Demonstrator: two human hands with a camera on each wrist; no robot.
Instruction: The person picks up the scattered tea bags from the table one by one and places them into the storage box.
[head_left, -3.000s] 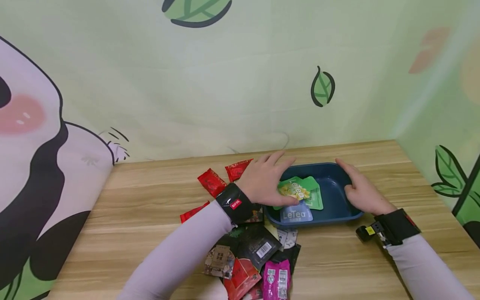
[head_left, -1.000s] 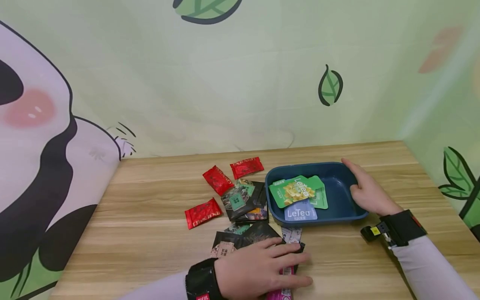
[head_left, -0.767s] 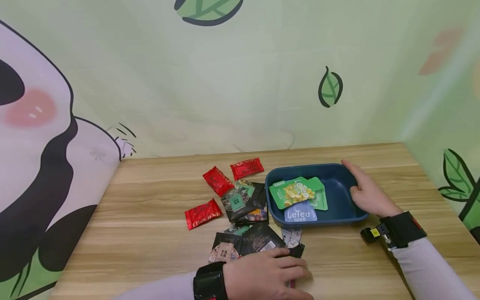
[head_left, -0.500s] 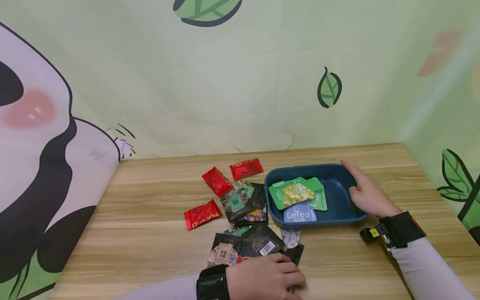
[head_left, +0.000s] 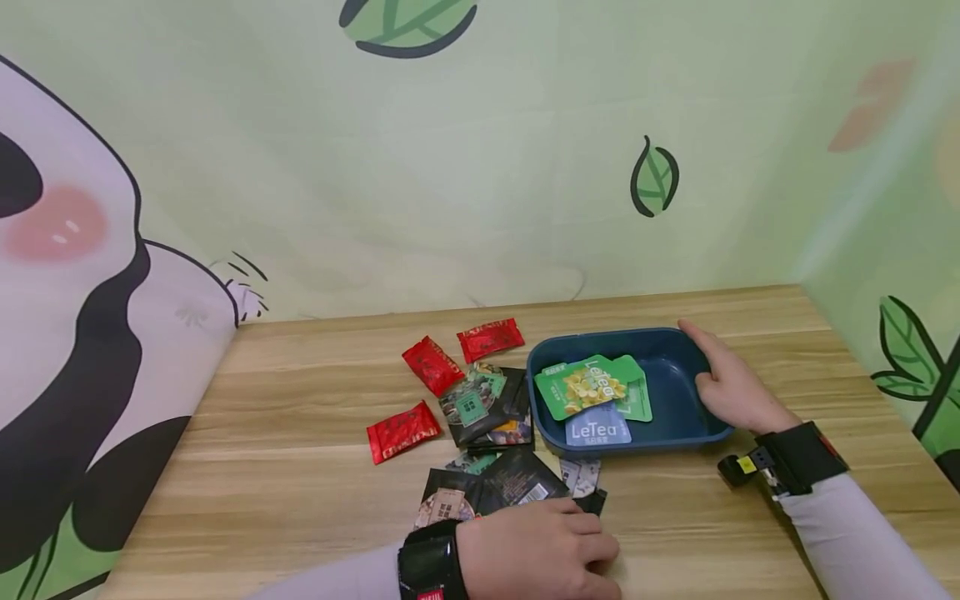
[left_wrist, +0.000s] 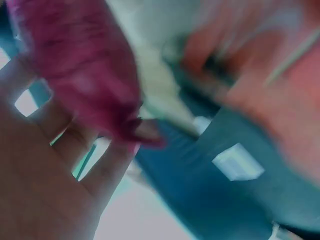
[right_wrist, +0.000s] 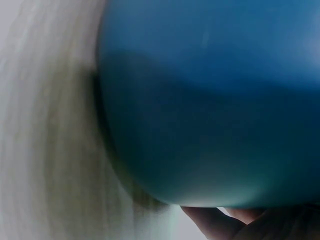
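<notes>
My left hand (head_left: 536,554) is low over the near pile of packets, fingers curled. In the left wrist view, which is blurred, a shiny magenta packet (left_wrist: 95,70) lies against those fingers, its crimped end at the fingertips; from the head it is hidden under the hand. My right hand (head_left: 738,392) holds the right end of a dark blue oblong container (head_left: 678,408), thumb over the rim and a finger stretched along the outside. Inside the container's left half are green LeTea packets (head_left: 585,387) and a light blue LeTea packet (head_left: 598,427).
Three red packets (head_left: 405,431) lie at the left and back. Black sachets with pictured labels (head_left: 472,406) are stacked against the container's left side. Nearer me are a black barcode sachet (head_left: 517,479), a brown-labelled one (head_left: 446,500) and a white-patterned one (head_left: 581,477).
My left hand has come from beside the container's left end down to the near pile, and its spread fingers have curled over the magenta packet. The right hand stays at the container.
</notes>
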